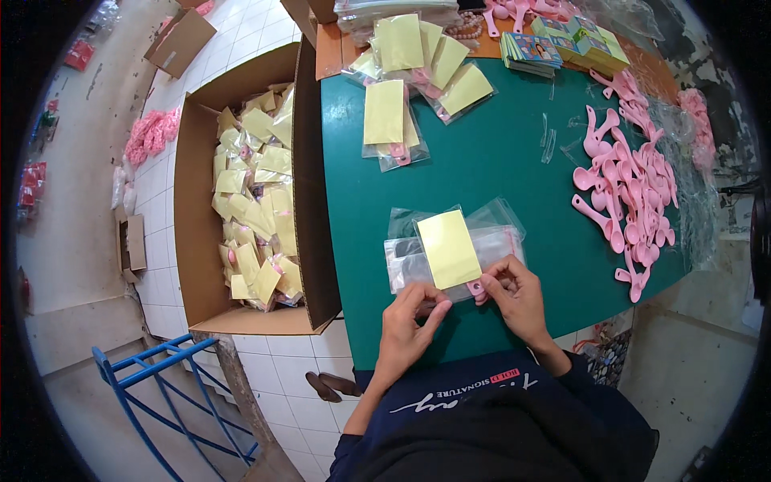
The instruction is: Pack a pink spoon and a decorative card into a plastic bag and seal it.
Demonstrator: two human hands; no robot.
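In front of me a yellow card [449, 249] lies in or on a clear plastic bag [408, 226], over a stack of flat clear bags [502, 240]. The handle of a pink spoon [479, 292] pokes out below the card; the rest of it is hidden. My right hand [516, 296] pinches that handle between thumb and fingers at the card's lower right corner. Closed in a pinch, my left hand [408, 323] is at the stack's near edge, its fingertips by the card's lower left corner. What it grips, if anything, I cannot make out.
Loose pink spoons [630, 181] pile up on the green table [361, 265] at right. Bagged yellow cards [384, 111] lie at the far side, with stacked card packs [530, 53] beyond. Left of the table stands a large cardboard box [197, 209] full of bagged cards; a blue metal frame [152, 357] is nearby.
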